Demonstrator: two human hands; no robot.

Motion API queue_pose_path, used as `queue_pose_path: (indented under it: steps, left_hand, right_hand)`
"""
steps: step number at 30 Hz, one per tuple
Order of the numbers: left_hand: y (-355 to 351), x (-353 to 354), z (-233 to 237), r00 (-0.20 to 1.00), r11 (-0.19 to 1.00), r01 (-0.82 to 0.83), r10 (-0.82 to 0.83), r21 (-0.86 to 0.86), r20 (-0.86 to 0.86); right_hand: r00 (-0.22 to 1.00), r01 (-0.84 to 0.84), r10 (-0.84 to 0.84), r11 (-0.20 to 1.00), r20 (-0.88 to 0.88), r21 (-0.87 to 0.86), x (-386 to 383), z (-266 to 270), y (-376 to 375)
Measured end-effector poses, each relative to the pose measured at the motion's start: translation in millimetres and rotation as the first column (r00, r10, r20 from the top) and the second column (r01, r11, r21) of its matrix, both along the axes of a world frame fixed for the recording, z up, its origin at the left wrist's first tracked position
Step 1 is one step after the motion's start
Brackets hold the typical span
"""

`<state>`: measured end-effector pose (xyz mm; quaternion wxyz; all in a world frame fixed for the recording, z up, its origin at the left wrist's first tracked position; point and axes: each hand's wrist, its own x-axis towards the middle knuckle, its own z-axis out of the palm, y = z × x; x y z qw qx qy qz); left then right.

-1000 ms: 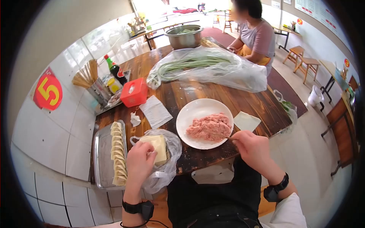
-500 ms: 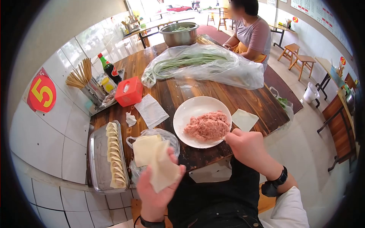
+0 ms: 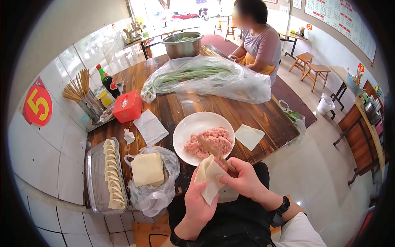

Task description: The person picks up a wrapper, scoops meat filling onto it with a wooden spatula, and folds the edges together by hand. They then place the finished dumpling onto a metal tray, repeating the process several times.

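Observation:
A pale square dough wrapper (image 3: pixel 210 178) is in my left hand (image 3: pixel 198 206), thumb over its near side and the sheet partly folded. My right hand (image 3: pixel 249 180) grips a flat wooden stick (image 3: pixel 213 149), its thumb touching the wrapper's edge. The stick's far end overlaps the pink minced meat (image 3: pixel 216 138) in this view. That meat lies on a white plate (image 3: pixel 181 133) just beyond my hands. Left of them, a stack of wrappers (image 3: pixel 147 169) rests on a clear plastic bag (image 3: pixel 152 201). A single wrapper (image 3: pixel 249 137) lies right of the plate.
A metal tray (image 3: pixel 95 177) at the left holds a row of folded dumplings (image 3: pixel 113 175). Bagged long green vegetables (image 3: pixel 193 76) and a metal basin (image 3: pixel 182 47) stand farther back. A red tissue box (image 3: pixel 127 106) sits near the chopsticks (image 3: pixel 80 86). Another person (image 3: pixel 261 45) sits across the table.
My left hand has moved right with the wrapper, away from the stack. My right hand has come left from the plate's edge to the wrapper, the stick now plainly visible. The view has shifted.

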<state>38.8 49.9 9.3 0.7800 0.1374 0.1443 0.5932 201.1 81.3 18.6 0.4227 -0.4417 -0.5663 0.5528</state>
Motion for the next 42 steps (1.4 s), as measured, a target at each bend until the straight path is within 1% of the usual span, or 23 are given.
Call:
queue_pose_path:
  steps: [2,7,8,9,12,13,15,17,20,22,24,25,26,27,28,29,31,32,34,38,39,41,42]
  left_hand:
    - [-3,2,7,0.984,0.995,-0.097,0.092,-0.025,-0.153]
    - [-2,-5,-11,0.989,0.995,-0.098,0.098,0.007,-0.114]
    - [-4,-9,-25,0.987,0.999,-0.010,0.019,-0.052,0.159]
    - [-7,-13,-35,0.906,0.992,0.089,-0.045,-0.087,0.421]
    - [-13,-14,-38,0.886,0.988,0.107,-0.044,-0.112,0.462]
    - [-13,-12,-35,0.884,0.988,0.108,-0.044,-0.111,0.465]
    - [-14,-9,-25,0.952,0.982,0.082,-0.026,-0.170,0.305]
    - [-17,-8,-28,0.937,0.976,0.123,-0.055,-0.178,0.345]
    - [-22,-8,-27,0.911,0.963,0.186,-0.095,-0.194,0.403]
    - [-24,-9,-27,0.901,0.957,0.201,-0.098,-0.208,0.422]
    - [-21,-8,-27,0.926,0.982,0.165,-0.124,-0.087,0.356]
    - [-19,-7,-26,0.926,0.982,0.167,-0.125,-0.087,0.356]
    - [-17,-9,-23,0.981,0.988,0.052,-0.024,-0.143,0.193]
    - [-15,-11,-22,0.997,0.981,-0.071,0.076,-0.178,0.020]
    - [-14,-15,-25,0.991,0.980,-0.047,0.070,-0.191,0.114]
    - [-12,-20,-25,0.991,0.980,-0.049,0.072,-0.193,0.113]
    - [-12,-24,-26,0.953,0.994,0.101,-0.082,-0.051,0.293]
    - [-12,-24,-24,0.936,0.994,0.108,-0.094,-0.025,0.340]
    - [-15,-24,-40,0.931,0.994,0.108,-0.090,-0.031,0.354]
    - [-17,-24,-53,0.922,0.993,0.117,-0.102,-0.019,0.374]
    - [-19,-24,-54,0.921,0.993,0.120,-0.104,-0.020,0.374]
    - [-23,-25,-46,0.903,0.995,0.095,-0.073,-0.032,0.423]
    - [-25,-26,-41,0.881,0.996,0.074,-0.046,-0.042,0.472]
  right_hand:
    - [1.000,0.015,-0.015,1.000,0.014,0.021,-4,8,-1]
    - [0.999,-0.008,0.009,0.999,-0.042,0.039,-12,16,0]
    - [0.991,-0.052,0.051,0.999,-0.121,-0.001,-18,17,2]
    - [0.975,-0.100,0.090,0.994,-0.202,-0.039,-21,18,3]
    - [0.967,-0.166,0.153,0.985,-0.204,-0.049,-28,24,8]
    - [0.961,-0.183,0.172,0.983,-0.218,-0.031,-32,27,8]
    - [0.952,-0.214,0.193,0.974,-0.237,-0.067,-36,35,5]
    - [0.942,-0.244,0.211,0.964,-0.261,-0.101,-39,42,0]
    - [0.969,-0.199,0.172,0.969,-0.176,-0.148,-39,45,-4]
    - [0.966,-0.128,0.087,0.979,-0.245,-0.157,-38,39,-10]
    - [0.961,-0.073,0.034,0.988,-0.275,-0.134,-38,29,-16]
    - [0.952,-0.015,-0.020,0.994,-0.306,-0.112,-36,24,-19]
    - [0.952,-0.014,-0.021,0.994,-0.306,-0.112,-33,18,-22]
    - [0.956,0.018,-0.045,0.995,-0.289,-0.093,-29,13,-25]
    - [0.960,0.050,-0.068,0.996,-0.272,-0.074,-25,9,-26]
    - [0.960,0.048,-0.067,0.996,-0.272,-0.076,-21,5,-27]
    - [0.974,0.054,-0.073,0.994,-0.213,-0.092,-13,-1,-31]
    - [0.975,0.044,-0.066,0.993,-0.213,-0.107,-9,-1,-32]
    - [0.990,-0.011,-0.003,0.995,-0.141,-0.096,-4,-1,-34]
    - [0.981,-0.096,0.065,0.982,-0.183,-0.165,9,-10,-28]
    - [0.989,-0.059,0.043,0.992,-0.139,-0.115,11,-7,-23]
    - [0.995,-0.016,0.003,0.992,0.103,0.126,25,-3,-8]
    - [0.932,-0.003,-0.098,0.960,0.348,0.280,29,3,-1]
